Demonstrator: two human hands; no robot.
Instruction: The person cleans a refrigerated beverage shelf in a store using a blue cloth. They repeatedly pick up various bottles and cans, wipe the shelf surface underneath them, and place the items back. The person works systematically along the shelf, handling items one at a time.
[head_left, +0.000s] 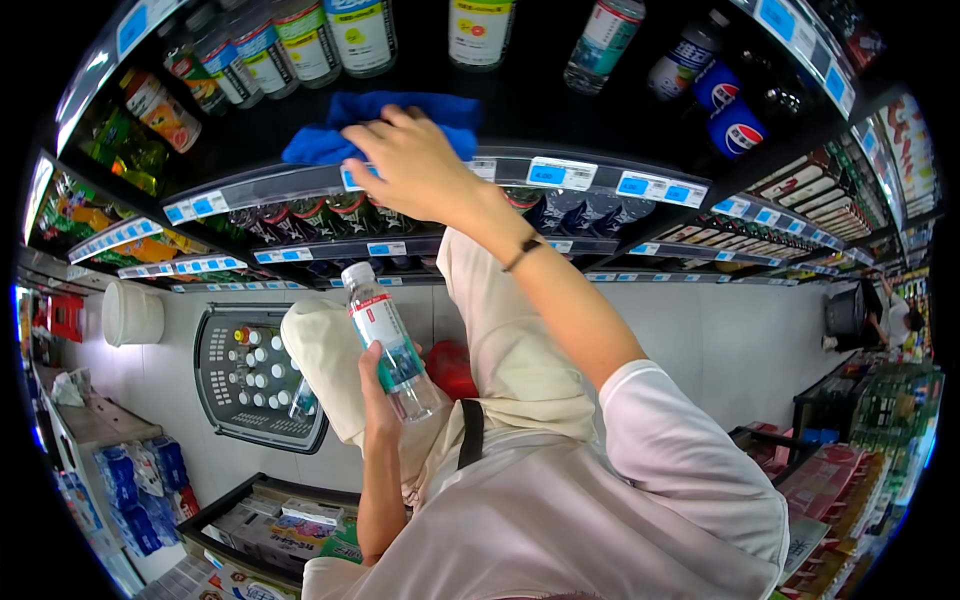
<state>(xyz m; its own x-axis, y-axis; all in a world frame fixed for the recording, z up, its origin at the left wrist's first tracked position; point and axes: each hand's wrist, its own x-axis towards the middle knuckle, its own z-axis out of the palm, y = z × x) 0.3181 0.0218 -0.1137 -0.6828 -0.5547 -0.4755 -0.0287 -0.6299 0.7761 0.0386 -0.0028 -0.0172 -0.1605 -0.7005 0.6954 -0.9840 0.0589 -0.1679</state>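
Observation:
My left hand (386, 397) is closed around a clear plastic bottle (390, 337) with a white cap and a white and teal label, held upright above my lap. My right hand (412, 161) presses down on a blue cloth (315, 144) at the front edge of a black shelf (525, 112); its fingers are spread over the cloth and the thumb hangs by the price-tag rail. Behind the cloth stand several drink bottles (360, 37), and a bottle with a similar teal label (604, 45) stands farther right on that shelf.
On the floor at the left, a grey basket (217, 405) holds several bottles beside a white bucket (133, 313). Lower shelves of bottles run beneath the price-tag rail (450, 171). Cartons in a black-framed bin (262, 480) are behind me. Another person (896, 319) is far right in the aisle.

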